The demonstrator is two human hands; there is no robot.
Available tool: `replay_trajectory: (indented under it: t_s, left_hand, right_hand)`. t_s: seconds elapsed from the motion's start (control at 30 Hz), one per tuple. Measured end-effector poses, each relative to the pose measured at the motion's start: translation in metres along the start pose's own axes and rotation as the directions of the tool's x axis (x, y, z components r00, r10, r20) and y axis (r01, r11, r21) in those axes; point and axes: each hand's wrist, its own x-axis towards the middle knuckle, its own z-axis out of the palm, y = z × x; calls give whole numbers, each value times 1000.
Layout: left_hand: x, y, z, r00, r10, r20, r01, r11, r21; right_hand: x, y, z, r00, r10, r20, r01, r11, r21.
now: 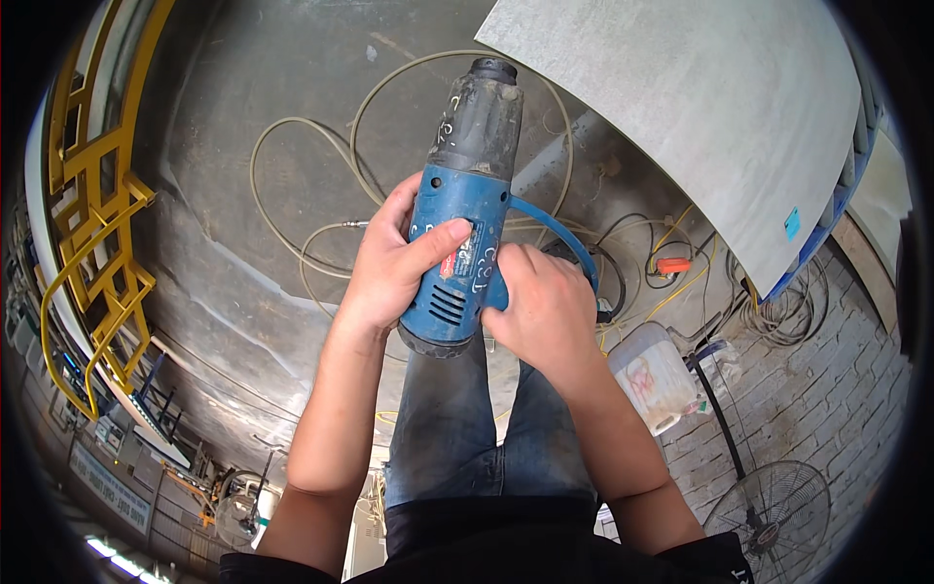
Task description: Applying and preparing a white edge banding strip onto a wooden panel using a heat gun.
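Note:
A blue power tool (453, 229) with a scuffed dark nose is held up before me, its nose pointing away. Side vents show near its rear, and a blue loop handle (562, 230) curves out on the right. My left hand (389, 263) wraps the body from the left, thumb laid across the top near the label; its other fingers are hidden underneath. On the right side, my right hand (545, 304) is closed round the grip where it meets the body, which hides most of that grip. Whether anything sits in the nose's tip cannot be told.
A pale hose (261, 185) loops over the concrete floor. At right are a large grey panel (681, 107), an orange connector (673, 265) among cables, a whitish plastic jug (654, 378), and a fan (767, 516). A yellow metal frame (112, 185) stands left.

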Motion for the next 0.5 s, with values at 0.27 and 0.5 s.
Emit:
replay_trajectory:
  t_s: [0.27,0.5]
  left_hand:
    - [-1,7,-6,1000,14,1,-14,1000,-23]
    - [-2,10,-11,1000,22,13,-22,1000,-7]
  right_hand:
    - [5,-8,2,1000,-11,0,11,1000,-9]
    - [6,-12,5,1000,-22,-19,22,1000,10]
